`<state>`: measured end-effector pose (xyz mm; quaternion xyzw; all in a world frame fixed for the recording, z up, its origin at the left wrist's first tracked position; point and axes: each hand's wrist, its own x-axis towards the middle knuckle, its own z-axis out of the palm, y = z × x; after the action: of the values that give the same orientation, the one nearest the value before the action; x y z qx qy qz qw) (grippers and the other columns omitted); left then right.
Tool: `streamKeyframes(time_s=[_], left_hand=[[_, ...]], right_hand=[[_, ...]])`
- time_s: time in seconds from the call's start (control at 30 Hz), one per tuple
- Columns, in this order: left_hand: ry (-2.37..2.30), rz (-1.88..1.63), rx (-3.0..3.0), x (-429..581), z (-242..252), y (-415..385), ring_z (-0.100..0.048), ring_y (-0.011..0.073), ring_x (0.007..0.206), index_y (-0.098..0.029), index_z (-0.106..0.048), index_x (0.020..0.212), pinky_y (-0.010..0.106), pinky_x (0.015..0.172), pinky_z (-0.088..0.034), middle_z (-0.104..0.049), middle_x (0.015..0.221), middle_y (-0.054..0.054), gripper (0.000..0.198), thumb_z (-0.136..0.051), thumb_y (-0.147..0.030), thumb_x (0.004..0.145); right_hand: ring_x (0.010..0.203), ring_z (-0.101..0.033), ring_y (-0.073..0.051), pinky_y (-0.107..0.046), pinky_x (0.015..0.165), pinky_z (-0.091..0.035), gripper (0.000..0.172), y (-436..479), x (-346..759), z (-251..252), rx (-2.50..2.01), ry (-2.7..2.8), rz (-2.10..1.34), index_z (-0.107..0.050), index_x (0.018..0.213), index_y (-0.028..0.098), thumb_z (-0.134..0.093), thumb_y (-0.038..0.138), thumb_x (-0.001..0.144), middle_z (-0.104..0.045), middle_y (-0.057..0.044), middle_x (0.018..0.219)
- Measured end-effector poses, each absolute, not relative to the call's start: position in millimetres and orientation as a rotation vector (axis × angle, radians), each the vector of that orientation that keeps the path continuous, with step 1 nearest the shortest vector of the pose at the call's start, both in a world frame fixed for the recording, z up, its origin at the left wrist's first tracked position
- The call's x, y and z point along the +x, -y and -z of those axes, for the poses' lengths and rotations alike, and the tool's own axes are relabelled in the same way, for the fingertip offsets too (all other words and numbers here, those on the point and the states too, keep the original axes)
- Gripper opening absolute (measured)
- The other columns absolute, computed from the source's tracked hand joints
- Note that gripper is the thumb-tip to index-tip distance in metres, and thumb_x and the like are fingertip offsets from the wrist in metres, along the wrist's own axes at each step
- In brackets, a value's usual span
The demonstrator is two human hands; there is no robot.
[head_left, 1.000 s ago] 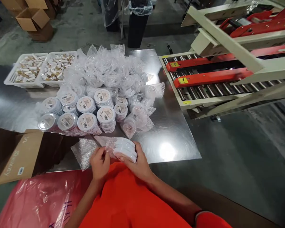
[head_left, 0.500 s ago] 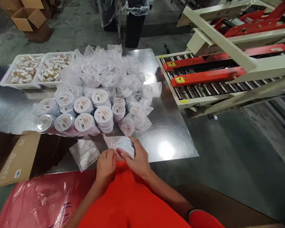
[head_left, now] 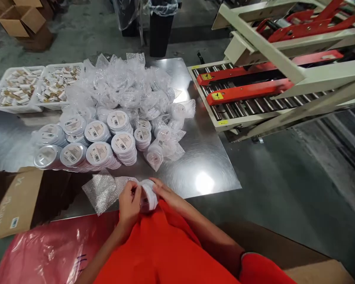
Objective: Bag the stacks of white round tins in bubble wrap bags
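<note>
Head view: the right hand [head_left: 169, 196] grips the disc stack [head_left: 150, 193] by its right side, fingers [head_left: 162, 188] closed against it. The left hand [head_left: 130, 203] has its fingers curled at the opposite side; its hold cannot be determined. The disc stack is between both hands at the near edge of the bench [head_left: 195, 157], right of the bubble wrap [head_left: 99, 192]

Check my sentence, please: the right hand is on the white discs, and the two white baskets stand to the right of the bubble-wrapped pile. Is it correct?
Not quite: the head view shows the two white baskets to the left of the bubble-wrapped pile. The right hand is indeed on the white discs.
</note>
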<state>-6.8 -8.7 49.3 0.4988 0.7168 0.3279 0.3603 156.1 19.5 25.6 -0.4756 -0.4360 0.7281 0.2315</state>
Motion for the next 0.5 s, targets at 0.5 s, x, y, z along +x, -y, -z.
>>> streamKeyframes(time_s=[0.5], left_hand=[[-1.838, -0.693, 1.135, -27.7, -23.5, 11.6, -0.051, 0.014, 0.058, -0.021, -0.047, 0.074, 0.026, 0.057, -0.04, -0.051, 0.063, -0.002, 0.023, -0.044, -0.042, 0.082]], right_hand=[[0.065, -0.046, -0.014, -0.028, 0.06, -0.04, 0.022, -20.2, 144.9, 8.3, -1.492, 1.343, -1.719, -0.048, 0.072, 0.02, -0.043, 0.036, 0.086, -0.051, 0.001, 0.067]])
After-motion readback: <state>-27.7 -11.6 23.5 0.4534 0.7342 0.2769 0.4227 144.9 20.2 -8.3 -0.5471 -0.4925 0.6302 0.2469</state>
